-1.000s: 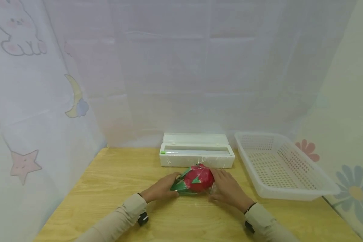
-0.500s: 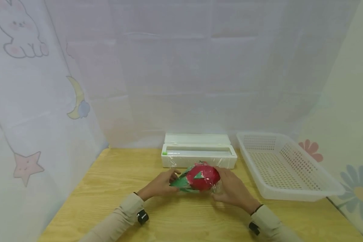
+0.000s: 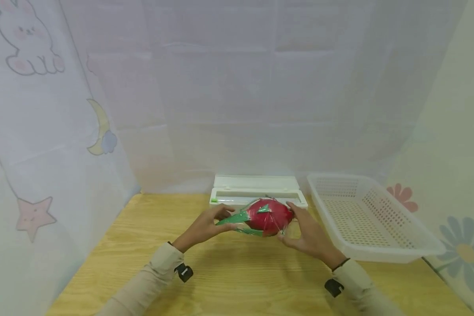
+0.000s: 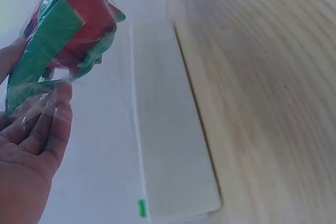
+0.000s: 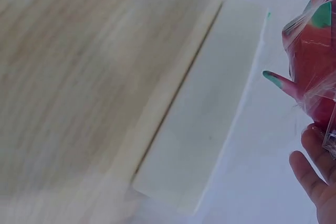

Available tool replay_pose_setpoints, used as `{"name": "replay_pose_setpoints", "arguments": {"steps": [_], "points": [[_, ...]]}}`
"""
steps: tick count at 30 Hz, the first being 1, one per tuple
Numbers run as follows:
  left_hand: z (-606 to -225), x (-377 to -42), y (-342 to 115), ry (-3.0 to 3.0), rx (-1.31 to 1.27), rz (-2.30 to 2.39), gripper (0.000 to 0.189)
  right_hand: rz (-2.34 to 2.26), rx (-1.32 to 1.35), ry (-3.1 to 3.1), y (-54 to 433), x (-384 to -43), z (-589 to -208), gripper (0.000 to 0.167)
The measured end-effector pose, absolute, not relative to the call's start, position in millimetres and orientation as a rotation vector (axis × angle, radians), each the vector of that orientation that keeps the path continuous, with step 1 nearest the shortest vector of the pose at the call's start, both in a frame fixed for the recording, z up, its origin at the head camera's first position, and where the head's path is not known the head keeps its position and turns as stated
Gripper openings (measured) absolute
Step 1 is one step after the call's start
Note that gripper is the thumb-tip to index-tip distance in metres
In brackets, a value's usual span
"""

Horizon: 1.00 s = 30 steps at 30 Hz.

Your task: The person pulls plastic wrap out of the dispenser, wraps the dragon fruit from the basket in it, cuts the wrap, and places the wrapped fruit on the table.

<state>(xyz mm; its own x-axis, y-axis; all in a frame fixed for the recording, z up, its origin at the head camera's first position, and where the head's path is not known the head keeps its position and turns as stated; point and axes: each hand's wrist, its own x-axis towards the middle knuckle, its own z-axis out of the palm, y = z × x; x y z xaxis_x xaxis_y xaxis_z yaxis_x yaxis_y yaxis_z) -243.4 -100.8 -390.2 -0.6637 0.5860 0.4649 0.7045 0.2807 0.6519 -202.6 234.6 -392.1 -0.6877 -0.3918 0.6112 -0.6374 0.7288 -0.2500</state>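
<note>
A red dragon fruit (image 3: 269,216) with green leafy scales is wrapped in clear plastic film and held up off the table between my two hands. My left hand (image 3: 205,226) pinches the green pointed end through the film. At the rounded red end, my right hand (image 3: 311,235) grips with thumb and fingers. Loose, crinkled film (image 4: 34,100) gathers around the left fingertips in the left wrist view. Behind the fruit stands a white cling film box (image 3: 256,181), its lid raised and a green tab at its left end. The fruit hides part of its front.
A white perforated plastic basket (image 3: 383,253) stands at the right of the wooden table (image 3: 245,281). White sheeting (image 3: 237,96) hangs behind the table, and printed cloth flanks both sides.
Both hands have raised the wrapped dragon fruit from near the tabletop, shifting it slightly right and toward the box. The fruit now covers part of the box front.
</note>
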Motion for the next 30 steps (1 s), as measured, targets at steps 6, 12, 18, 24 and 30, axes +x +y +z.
{"name": "replay_pose_setpoints", "arguments": {"steps": [6, 12, 18, 24, 30], "points": [[-370.2, -245.3, -95.3, -2.325, -1.202, -1.360, 0.035, 0.836, 0.736, -2.414, 234.4, -208.0, -371.5, 0.093], [-349.6, -261.7, -92.8, -2.225, -1.246, -1.283, 0.025, 0.936, 0.652, -2.430, 233.9, -218.3, -353.7, 0.088], [-331.1, -273.7, -91.7, -2.216, -1.198, -1.257, 0.021, 1.018, 0.655, -2.381, 231.0, -235.3, -336.4, 0.083], [-315.1, -284.3, -93.9, -2.221, -1.173, -1.275, 0.023, 1.051, 0.646, -2.387, 228.6, -249.9, -319.0, 0.082], [-302.7, -294.0, -92.6, -2.241, -1.138, -1.268, 0.022, 1.063, 0.620, -2.399, 227.8, -257.8, -304.7, 0.083]]}}
